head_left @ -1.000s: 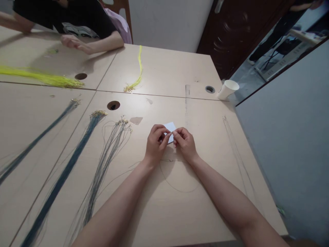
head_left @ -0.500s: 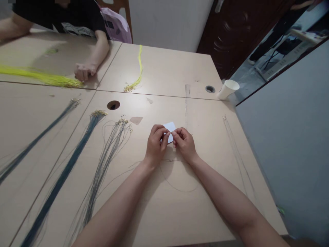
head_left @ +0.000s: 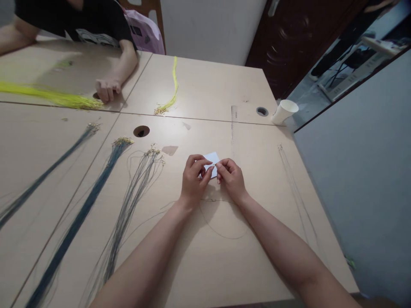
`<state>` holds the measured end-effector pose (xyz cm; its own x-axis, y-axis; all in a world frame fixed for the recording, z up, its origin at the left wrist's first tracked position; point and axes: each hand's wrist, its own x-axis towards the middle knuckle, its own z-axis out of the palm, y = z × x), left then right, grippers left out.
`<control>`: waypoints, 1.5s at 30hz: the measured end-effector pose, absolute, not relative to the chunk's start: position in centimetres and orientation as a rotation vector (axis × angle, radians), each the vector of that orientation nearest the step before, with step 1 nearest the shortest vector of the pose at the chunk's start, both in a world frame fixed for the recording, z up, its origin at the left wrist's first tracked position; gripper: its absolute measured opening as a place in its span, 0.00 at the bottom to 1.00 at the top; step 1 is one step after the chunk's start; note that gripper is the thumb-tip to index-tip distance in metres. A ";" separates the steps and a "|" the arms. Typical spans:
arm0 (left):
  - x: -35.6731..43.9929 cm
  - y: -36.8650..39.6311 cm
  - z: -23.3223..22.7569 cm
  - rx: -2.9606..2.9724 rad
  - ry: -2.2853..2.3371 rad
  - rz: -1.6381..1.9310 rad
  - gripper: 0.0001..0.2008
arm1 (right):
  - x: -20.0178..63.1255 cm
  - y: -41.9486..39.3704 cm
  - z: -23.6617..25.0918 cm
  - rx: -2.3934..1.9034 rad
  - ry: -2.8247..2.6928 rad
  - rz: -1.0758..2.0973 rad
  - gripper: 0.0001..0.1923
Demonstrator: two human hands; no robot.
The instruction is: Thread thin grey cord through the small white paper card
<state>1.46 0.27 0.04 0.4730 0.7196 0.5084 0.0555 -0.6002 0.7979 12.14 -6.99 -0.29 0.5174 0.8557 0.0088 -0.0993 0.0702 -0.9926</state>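
Pinching thin cord (head_left: 221,233), unmarked white card (head_left: 212,159)

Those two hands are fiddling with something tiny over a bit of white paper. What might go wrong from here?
The left hand and right hand pinch the ends of a thin cord above a white card. The ends are so small that they could slip from the fingertips. The cord's loose loop trails toward the wrists, so a forearm might snag it. Nearby, the grey cord bundle could tangle with it.
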 end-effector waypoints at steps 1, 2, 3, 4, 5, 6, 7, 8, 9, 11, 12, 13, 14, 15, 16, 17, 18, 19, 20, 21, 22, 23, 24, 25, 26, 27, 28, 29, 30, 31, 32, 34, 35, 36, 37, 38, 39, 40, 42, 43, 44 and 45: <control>1.5 0.2 0.1 1.994 0.644 1.154 0.03 | 12.1 -7.0 -0.3 -1.308 -0.744 0.832 0.09; 1.5 0.2 0.1 2.001 0.645 1.159 0.03 | 12.1 -7.0 -0.3 -1.312 -0.743 0.834 0.09; 1.4 0.2 0.2 2.006 0.645 1.164 0.02 | 12.1 -7.0 -0.3 -1.316 -0.745 0.834 0.09; 1.4 0.1 0.2 2.009 0.644 1.169 0.02 | 12.1 -7.0 -0.3 -1.319 -0.748 0.833 0.09; 1.4 0.1 0.2 2.011 0.643 1.174 0.02 | 12.1 -7.0 -0.2 -1.321 -0.749 0.832 0.09; 1.4 0.1 0.2 2.014 0.642 1.180 0.02 | 12.1 -7.0 -0.2 -1.322 -0.750 0.830 0.09; 1.4 0.1 0.1 2.018 0.640 1.184 0.02 | 12.1 -7.0 -0.2 -1.322 -0.751 0.830 0.09; 1.4 0.1 0.1 2.024 0.636 1.189 0.02 | 12.1 -7.0 -0.3 -1.321 -0.751 0.829 0.09; 1.4 0.2 0.1 2.031 0.633 1.194 0.02 | 12.1 -7.0 -0.3 -1.319 -0.752 0.828 0.09; 1.4 0.2 0.0 2.045 0.623 1.199 0.02 | 12.2 -7.0 -0.3 -1.315 -0.755 0.828 0.09; 1.4 0.2 -0.1 2.049 0.620 1.200 0.02 | 12.2 -7.0 -0.4 -1.312 -0.756 0.829 0.09; 1.4 0.2 -0.1 2.053 0.619 1.198 0.02 | 12.2 -7.0 -0.4 -1.310 -0.759 0.830 0.08; 1.4 0.2 -0.1 2.055 0.620 1.195 0.02 | 12.2 -6.9 -0.5 -1.309 -0.761 0.831 0.08; 1.4 0.2 -0.1 2.057 0.623 1.192 0.01 | 12.2 -6.9 -0.5 -1.309 -0.763 0.830 0.08; 1.4 0.2 -0.1 2.059 0.628 1.188 0.01 | 12.2 -6.9 -0.5 -1.310 -0.766 0.829 0.08; 1.3 0.2 -0.1 2.061 0.634 1.183 0.01 | 12.1 -6.9 -0.6 -1.312 -0.769 0.829 0.08; 1.3 0.2 -0.1 2.063 0.639 1.178 0.01 | 12.1 -6.9 -0.6 -1.313 -0.773 0.829 0.08; 1.3 0.2 -0.1 2.066 0.643 1.172 0.01 | 12.1 -6.9 -0.6 -1.312 -0.777 0.829 0.08; 1.3 0.2 -0.1 2.067 0.643 1.168 0.01 | 12.1 -7.0 -0.6 -1.311 -0.780 0.830 0.08; 1.3 0.2 -0.1 2.068 0.642 1.165 0.01 | 12.1 -7.0 -0.6 -1.309 -0.782 0.830 0.08; 1.3 0.2 -0.1 2.066 0.639 1.164 0.01 | 12.1 -7.0 -0.6 -1.305 -0.782 0.829 0.08; 1.3 0.2 -0.1 2.063 0.634 1.164 0.01 | 12.0 -7.0 -0.6 -1.301 -0.778 0.828 0.08; 1.4 0.2 -0.1 2.059 0.629 1.164 0.01 | 12.1 -7.0 -0.6 -1.296 -0.772 0.826 0.08; 1.4 0.2 -0.1 2.055 0.625 1.164 0.01 | 12.1 -7.0 -0.5 -1.293 -0.766 0.825 0.08; 1.4 0.2 -0.1 2.051 0.622 1.163 0.02 | 12.1 -6.9 -0.5 -1.289 -0.761 0.825 0.08; 1.4 0.2 -0.1 2.049 0.621 1.162 0.02 | 12.1 -6.9 -0.5 -1.287 -0.758 0.825 0.08; 1.4 0.2 -0.1 2.048 0.620 1.162 0.03 | 12.1 -6.9 -0.4 -1.288 -0.756 0.826 0.08; 1.4 0.2 0.0 2.048 0.620 1.165 0.03 | 12.1 -6.9 -0.4 -1.289 -0.756 0.826 0.08; 1.4 0.2 0.0 2.049 0.620 1.171 0.04 | 12.1 -6.9 -0.4 -1.290 -0.755 0.828 0.08; 1.4 0.2 0.0 2.051 0.619 1.176 0.04 | 12.1 -7.0 -0.3 -1.292 -0.755 0.829 0.08; 1.4 0.2 0.0 2.052 0.618 1.181 0.03 | 12.1 -7.0 -0.3 -1.292 -0.755 0.831 0.08; 1.4 0.2 0.0 2.053 0.617 1.187 0.03 | 12.1 -7.0 -0.3 -1.289 -0.753 0.835 0.08; 1.4 0.2 0.0 2.052 0.617 1.187 0.03 | 12.1 -7.0 -0.3 -1.287 -0.753 0.836 0.08; 1.4 0.2 0.0 2.051 0.617 1.186 0.03 | 12.1 -7.0 -0.3 -1.287 -0.753 0.835 0.08; 1.4 0.2 0.0 2.051 0.617 1.185 0.03 | 12.1 -7.0 -0.3 -1.289 -0.752 0.834 0.07; 1.4 0.2 0.0 2.052 0.618 1.185 0.03 | 12.1 -7.0 -0.3 -1.292 -0.752 0.834 0.07; 1.4 0.2 0.0 2.054 0.619 1.185 0.03 | 12.1 -7.0 -0.3 -1.296 -0.751 0.834 0.07; 1.4 0.1 0.0 2.056 0.621 1.186 0.03 | 12.1 -7.0 -0.3 -1.299 -0.750 0.833 0.07; 1.4 0.1 0.0 2.060 0.624 1.189 0.03 | 12.1 -7.0 -0.3 -1.298 -0.749 0.833 0.07; 1.4 0.1 0.0 2.062 0.625 1.189 0.03 | 12.1 -7.0 -0.3 -1.297 -0.749 0.832 0.07; 1.4 0.2 0.0 2.064 0.625 1.186 0.03 | 12.1 -7.0 -0.4 -1.297 -0.749 0.832 0.08; 1.4 0.2 0.0 2.065 0.628 1.184 0.03 | 12.1 -6.9 -0.4 -1.298 -0.750 0.831 0.08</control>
<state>1.37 0.16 0.05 0.4734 0.6827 0.5567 0.0777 -0.6619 0.7456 12.12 -6.95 -0.41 0.5126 0.8586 0.0133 -0.1017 0.0761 -0.9919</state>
